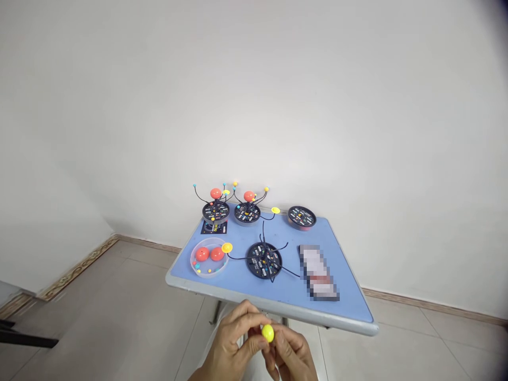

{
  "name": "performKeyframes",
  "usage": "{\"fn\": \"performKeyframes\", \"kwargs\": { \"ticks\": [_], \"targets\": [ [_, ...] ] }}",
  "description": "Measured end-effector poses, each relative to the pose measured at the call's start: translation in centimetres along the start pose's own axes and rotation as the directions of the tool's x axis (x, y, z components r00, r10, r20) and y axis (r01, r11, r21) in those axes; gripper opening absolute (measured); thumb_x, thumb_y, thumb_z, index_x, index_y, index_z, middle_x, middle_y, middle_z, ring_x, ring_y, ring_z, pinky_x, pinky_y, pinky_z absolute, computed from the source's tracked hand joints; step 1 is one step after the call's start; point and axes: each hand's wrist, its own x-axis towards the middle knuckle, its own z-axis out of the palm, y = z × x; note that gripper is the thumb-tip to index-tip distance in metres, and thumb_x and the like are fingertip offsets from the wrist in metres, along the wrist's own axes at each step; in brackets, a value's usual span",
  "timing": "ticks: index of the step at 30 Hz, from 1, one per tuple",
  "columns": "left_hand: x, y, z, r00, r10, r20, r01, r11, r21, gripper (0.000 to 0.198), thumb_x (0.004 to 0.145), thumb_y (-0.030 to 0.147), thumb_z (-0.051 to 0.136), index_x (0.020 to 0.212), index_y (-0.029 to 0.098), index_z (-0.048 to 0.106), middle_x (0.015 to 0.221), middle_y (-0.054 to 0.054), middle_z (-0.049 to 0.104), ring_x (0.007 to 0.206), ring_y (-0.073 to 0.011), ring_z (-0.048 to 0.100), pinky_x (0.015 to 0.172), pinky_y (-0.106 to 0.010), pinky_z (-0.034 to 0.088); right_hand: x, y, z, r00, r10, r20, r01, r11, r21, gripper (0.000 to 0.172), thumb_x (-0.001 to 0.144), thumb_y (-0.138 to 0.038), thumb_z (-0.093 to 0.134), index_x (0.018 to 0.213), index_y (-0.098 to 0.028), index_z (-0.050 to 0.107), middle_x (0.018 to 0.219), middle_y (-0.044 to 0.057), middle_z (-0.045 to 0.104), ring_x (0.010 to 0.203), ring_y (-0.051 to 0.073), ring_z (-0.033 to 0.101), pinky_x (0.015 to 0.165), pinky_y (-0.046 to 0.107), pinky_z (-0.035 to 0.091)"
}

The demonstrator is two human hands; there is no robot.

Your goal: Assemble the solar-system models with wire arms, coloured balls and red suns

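Note:
A small glossy yellow ball (268, 333) is pinched between the fingertips of my left hand (232, 344) and my right hand (291, 355), just in front of the grey rim of the blue table (270, 304). Both hands are close together, and neither touches the table. On the tabletop lies a black round base (264, 260) with thin black wires. A clear round bowl (209, 257) holds two orange balls and several small coloured beads. A yellow ringed piece (227, 247) rests at the bowl's edge.
At the table's far edge stand two assembled models with orange balls on wire arms (216, 203) (246, 203), next to a black disc (301, 217). A pixelated flat package (318, 273) lies at the right. Tiled floor, white walls and a skirting board surround the table.

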Motion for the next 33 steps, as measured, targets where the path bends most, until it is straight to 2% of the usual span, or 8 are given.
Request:
{"fn": "performKeyframes", "kwargs": {
  "ticks": [5, 11, 16, 24, 27, 29, 31, 33],
  "targets": [
    [-0.2, -0.1, 0.0, 0.999, 0.022, -0.035, -0.020, 0.998, 0.059, 0.018, 0.095, 0.033, 0.059, 0.100, 0.021, 0.072, 0.078, -0.002, 0.061, 0.069, -0.0136, 0.061, 0.066, -0.022, 0.052, -0.1, -0.2, 0.3, 0.999, 0.019, 0.043, -0.019, 1.000, 0.011, 0.045, 0.082, -0.055, 0.069, 0.064, -0.014, 0.069, 0.050, -0.004, 0.045, 0.043, 0.006, 0.030, 0.044, 0.022, 0.021],
    [-0.1, 0.5, -0.3, 0.980, 0.193, 0.057, -0.201, 0.930, 0.308, 0.021, 0.100, 0.029, 0.051, 0.095, 0.017, 0.067, 0.076, -0.004, 0.059, 0.066, -0.0137, 0.058, 0.062, -0.022, 0.049, -0.2, -0.1, 0.6, 0.992, 0.059, 0.108, -0.072, 0.990, 0.120, 0.046, 0.083, -0.054, 0.069, 0.061, -0.014, 0.066, 0.046, -0.003, 0.046, 0.040, 0.004, 0.027, 0.042, 0.022, 0.019],
    [-0.3, 1.1, -0.2, 0.984, 0.144, 0.104, -0.175, 0.886, 0.430, 0.017, 0.096, 0.028, 0.056, 0.100, 0.015, 0.066, 0.076, -0.003, 0.058, 0.063, -0.0145, 0.057, 0.059, -0.023, 0.050, -0.4, 0.2, 0.7, 0.983, 0.161, 0.092, -0.180, 0.950, 0.256, 0.042, 0.078, -0.055, 0.074, 0.071, -0.013, 0.073, 0.044, -0.006, 0.042, 0.038, 0.003, 0.027, 0.041, 0.020, 0.018],
    [-0.3, 0.5, -0.1, 0.985, 0.156, 0.077, -0.174, 0.884, 0.435, 0.015, 0.093, 0.020, 0.055, 0.104, 0.019, 0.065, 0.078, -0.003, 0.060, 0.064, -0.0141, 0.061, 0.059, -0.022, 0.053, -0.1, 1.1, 0.5, 0.983, 0.179, 0.042, -0.184, 0.945, 0.269, 0.041, 0.074, -0.054, 0.077, 0.071, -0.014, 0.072, 0.045, -0.006, 0.042, 0.038, 0.005, 0.029, 0.041, 0.020, 0.019],
    [-0.4, 0.1, -0.2, 0.977, 0.211, 0.043, -0.209, 0.879, 0.429, 0.028, 0.094, 0.021, 0.056, 0.122, 0.021, 0.059, 0.091, -0.006, 0.064, 0.075, -0.0163, 0.066, 0.068, -0.024, 0.057, 0.2, 0.8, 0.1, 0.990, 0.141, 0.018, -0.142, 0.986, 0.090, 0.044, 0.076, -0.059, 0.073, 0.070, -0.015, 0.069, 0.047, -0.006, 0.041, 0.041, 0.006, 0.030, 0.041, 0.020, 0.020],
    [-0.6, 0.0, -0.1, 0.973, 0.226, 0.043, -0.223, 0.877, 0.425, 0.035, 0.095, 0.019, 0.054, 0.130, 0.022, 0.056, 0.095, -0.007, 0.063, 0.080, -0.0169, 0.066, 0.072, -0.025, 0.058, 0.3, 0.1, -0.2, 1.000, 0.019, -0.008, -0.020, 0.987, -0.158, 0.042, 0.079, -0.058, 0.070, 0.070, -0.016, 0.068, 0.051, -0.004, 0.046, 0.044, 0.007, 0.034, 0.043, 0.021, 0.025],
    [-0.7, -0.1, 0.1, 0.975, 0.218, 0.043, -0.217, 0.892, 0.396, 0.037, 0.096, 0.014, 0.050, 0.130, 0.024, 0.056, 0.093, -0.006, 0.061, 0.080, -0.0159, 0.066, 0.071, -0.024, 0.058, 0.5, -0.6, -0.4, 0.988, -0.157, 0.002, 0.142, 0.884, -0.445, 0.034, 0.082, -0.049, 0.068, 0.069, -0.018, 0.068, 0.059, -0.002, 0.052, 0.051, 0.010, 0.043, 0.047, 0.023, 0.033],
    [-0.9, -0.2, 0.4, 0.977, 0.211, 0.002, -0.198, 0.914, 0.355, 0.039, 0.095, 0.011, 0.048, 0.131, 0.024, 0.056, 0.096, -0.007, 0.062, 0.083, -0.0159, 0.068, 0.074, -0.023, 0.058, 0.6, -1.2, -0.6, 0.951, -0.308, 0.042, 0.259, 0.711, -0.654, 0.025, 0.085, -0.039, 0.067, 0.069, -0.020, 0.066, 0.063, -0.001, 0.054, 0.055, 0.012, 0.047, 0.051, 0.024, 0.038]
  ]
}}
